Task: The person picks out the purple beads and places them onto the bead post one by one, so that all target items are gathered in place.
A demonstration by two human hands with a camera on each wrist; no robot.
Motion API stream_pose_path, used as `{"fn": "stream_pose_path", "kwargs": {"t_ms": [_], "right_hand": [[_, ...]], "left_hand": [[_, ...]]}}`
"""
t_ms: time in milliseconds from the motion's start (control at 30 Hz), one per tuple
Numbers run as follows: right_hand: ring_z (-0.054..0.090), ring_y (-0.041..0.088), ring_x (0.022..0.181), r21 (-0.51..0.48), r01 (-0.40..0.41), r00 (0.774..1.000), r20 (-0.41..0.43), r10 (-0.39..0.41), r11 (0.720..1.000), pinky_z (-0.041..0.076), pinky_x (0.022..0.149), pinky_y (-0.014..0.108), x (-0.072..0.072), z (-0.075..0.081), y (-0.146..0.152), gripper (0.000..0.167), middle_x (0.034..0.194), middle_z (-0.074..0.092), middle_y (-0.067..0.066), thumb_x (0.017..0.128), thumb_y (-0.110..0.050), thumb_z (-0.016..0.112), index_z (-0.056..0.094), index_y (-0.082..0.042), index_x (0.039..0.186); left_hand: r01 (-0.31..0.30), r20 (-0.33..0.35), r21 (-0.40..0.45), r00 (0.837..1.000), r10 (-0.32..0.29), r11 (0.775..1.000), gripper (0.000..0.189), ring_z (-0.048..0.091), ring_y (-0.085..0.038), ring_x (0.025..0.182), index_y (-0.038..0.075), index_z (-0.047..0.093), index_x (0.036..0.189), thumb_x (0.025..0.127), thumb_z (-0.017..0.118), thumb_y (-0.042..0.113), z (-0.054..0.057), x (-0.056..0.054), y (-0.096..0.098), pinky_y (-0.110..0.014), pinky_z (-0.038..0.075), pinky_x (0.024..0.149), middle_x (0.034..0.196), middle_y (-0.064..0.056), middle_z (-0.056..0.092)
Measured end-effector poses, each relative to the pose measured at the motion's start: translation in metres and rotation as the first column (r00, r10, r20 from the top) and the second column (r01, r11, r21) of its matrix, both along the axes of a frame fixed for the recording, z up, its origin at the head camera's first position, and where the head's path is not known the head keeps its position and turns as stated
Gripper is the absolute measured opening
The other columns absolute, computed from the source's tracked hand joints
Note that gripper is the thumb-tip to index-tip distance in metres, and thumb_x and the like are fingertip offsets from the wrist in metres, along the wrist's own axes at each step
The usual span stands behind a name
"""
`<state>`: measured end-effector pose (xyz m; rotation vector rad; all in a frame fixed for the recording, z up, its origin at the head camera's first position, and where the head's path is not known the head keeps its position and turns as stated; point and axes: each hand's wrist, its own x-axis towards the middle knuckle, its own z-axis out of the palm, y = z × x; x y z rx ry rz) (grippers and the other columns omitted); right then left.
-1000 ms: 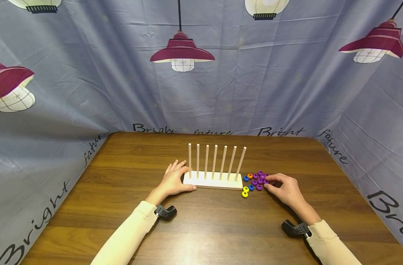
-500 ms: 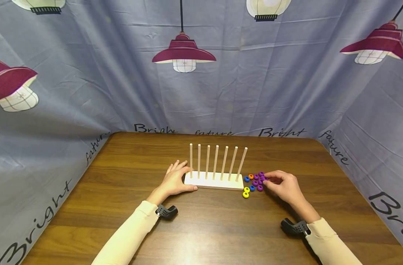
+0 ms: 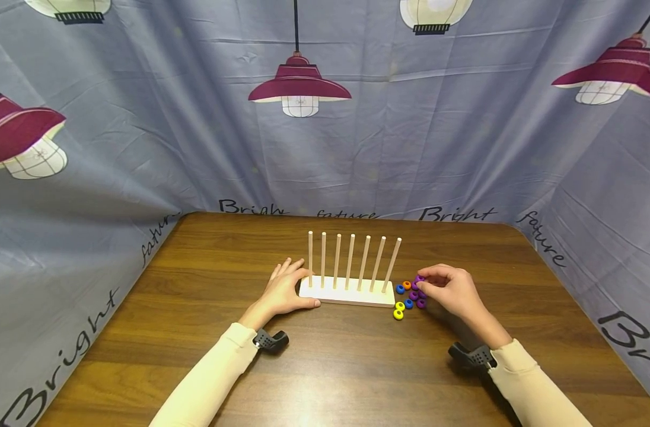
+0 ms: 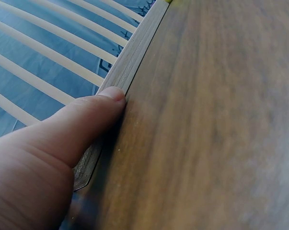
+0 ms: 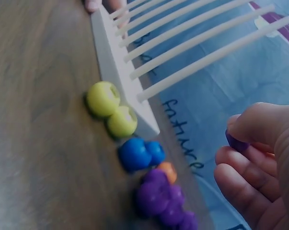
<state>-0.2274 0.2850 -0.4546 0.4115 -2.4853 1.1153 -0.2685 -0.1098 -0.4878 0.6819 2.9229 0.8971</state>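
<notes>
A pale wooden peg rack [image 3: 347,292], with a row of several upright rods, stands on the table. At its left end, my left hand [image 3: 282,292] holds the base, the thumb [image 4: 103,103] along the front edge and the index finger behind. Between the thumb and fingers of my right hand [image 3: 454,289] is a purple bead [image 5: 236,142], pinched and raised off the table in the right wrist view. Below and left of that hand lie several loose purple beads [image 5: 154,194], beside the rack's right end.
Two yellow beads [image 3: 398,315], two blue beads [image 3: 408,303] and one orange bead [image 3: 407,285] lie by the rack's right end. The brown wooden table [image 3: 325,362] runs back to a grey-blue curtain [image 3: 207,148] printed with lamps.
My right hand has pinched a purple bead from the pile and lifted it, moving slightly up and left. The left hand keeps its hold on the rack.
</notes>
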Motion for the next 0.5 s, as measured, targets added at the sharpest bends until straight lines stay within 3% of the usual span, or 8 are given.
{"fn": "stream_pose_path", "kwargs": {"t_ms": [500], "right_hand": [[0.064, -0.008, 0.069, -0.048, -0.086, 0.996, 0.035, 0.088, 0.995, 0.054, 0.06, 0.012, -0.011, 0.046, -0.013, 0.013, 0.086, 0.077, 0.015, 0.08, 0.0, 0.081, 0.078, 0.0, 0.093]], "left_hand": [[0.003, -0.003, 0.001, 1.0, -0.003, 1.0, 0.069, 0.023, -0.046, 0.155, 0.017, 0.067, 0.131, 0.074, 0.085, 0.051, 0.0, 0.0, 0.0, -0.062, 0.012, 0.128, 0.161, -0.019, 0.041]]}}
